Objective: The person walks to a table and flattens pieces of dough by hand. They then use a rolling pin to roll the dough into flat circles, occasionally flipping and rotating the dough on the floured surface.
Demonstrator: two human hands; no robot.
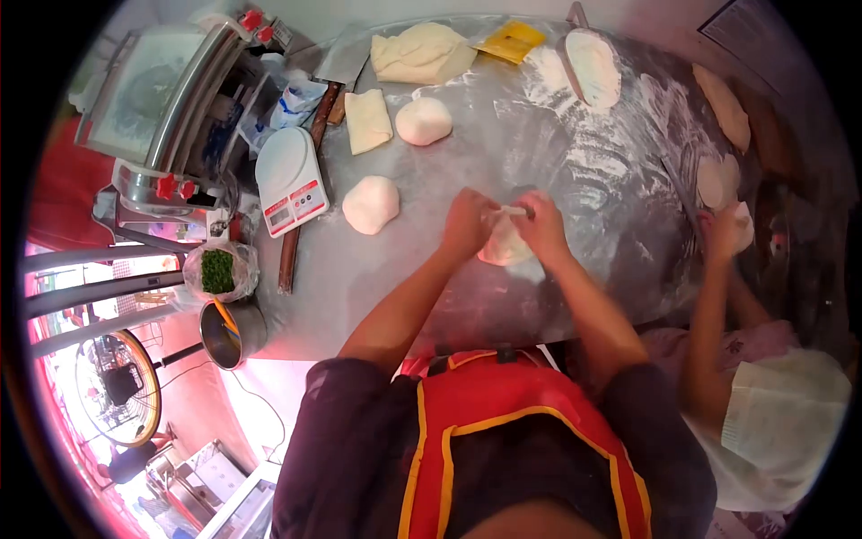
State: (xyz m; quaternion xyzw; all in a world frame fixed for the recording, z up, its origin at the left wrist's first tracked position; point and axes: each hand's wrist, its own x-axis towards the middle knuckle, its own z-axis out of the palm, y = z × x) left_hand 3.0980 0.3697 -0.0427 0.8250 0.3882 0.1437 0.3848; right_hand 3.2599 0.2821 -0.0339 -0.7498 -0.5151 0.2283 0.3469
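Observation:
Both of my hands are over the metal table, working on one pale piece of dough (505,248). My left hand (468,223) pinches its upper left edge, and my right hand (542,228) grips the upper right edge. A thin lip of dough is raised between the fingertips, while the lower part lies toward my body. To the left sits a round dough ball (371,205). Farther back are another dough ball (424,121), a folded dough slab (368,122) and a larger dough mass (422,54).
A white kitchen scale (289,175) stands on the left beside a wooden rolling pin (287,260). Flour (620,148) covers the right of the metal table (404,287). Bagged chopped greens (217,269) and a metal pot (244,334) are front left. Another person's hand (721,232) holds dough at right.

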